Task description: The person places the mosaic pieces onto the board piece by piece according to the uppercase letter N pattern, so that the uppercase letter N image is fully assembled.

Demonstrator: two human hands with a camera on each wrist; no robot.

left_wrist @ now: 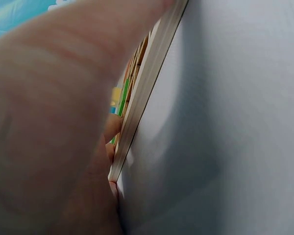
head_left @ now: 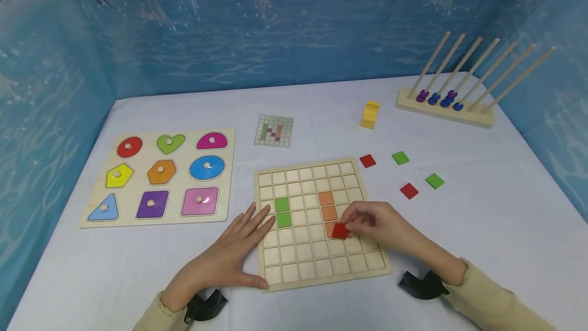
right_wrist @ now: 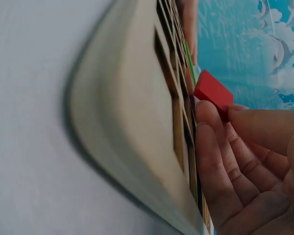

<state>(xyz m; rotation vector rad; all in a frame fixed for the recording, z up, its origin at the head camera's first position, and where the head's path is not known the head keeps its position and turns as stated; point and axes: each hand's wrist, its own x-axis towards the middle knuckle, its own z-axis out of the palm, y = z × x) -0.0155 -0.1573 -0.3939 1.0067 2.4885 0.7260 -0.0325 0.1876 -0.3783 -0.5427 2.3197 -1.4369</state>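
Note:
A square wooden grid board (head_left: 293,263) lies on the table between the hands. My right hand (head_left: 378,222) pinches a red square tile (head_left: 340,231) between thumb and fingers, just over the board; in the right wrist view the red tile (right_wrist: 213,93) stands tilted at the fingertips. Three orange tiles (head_left: 326,198) sit in one column, the lowest partly covered by the red one. Two green tiles (head_left: 282,204) fill cells in a column further left. With fingers spread, my left hand (head_left: 229,254) rests on the board's left edge, thumb near the lower left corner.
Loose red tiles (head_left: 409,191) and green tiles (head_left: 434,181) lie right of the board. Behind it are a small pattern card (head_left: 286,139) and a yellow block (head_left: 369,115). A shape puzzle (head_left: 181,221) lies left; a bead rack (head_left: 480,118) with upright rods stands back right.

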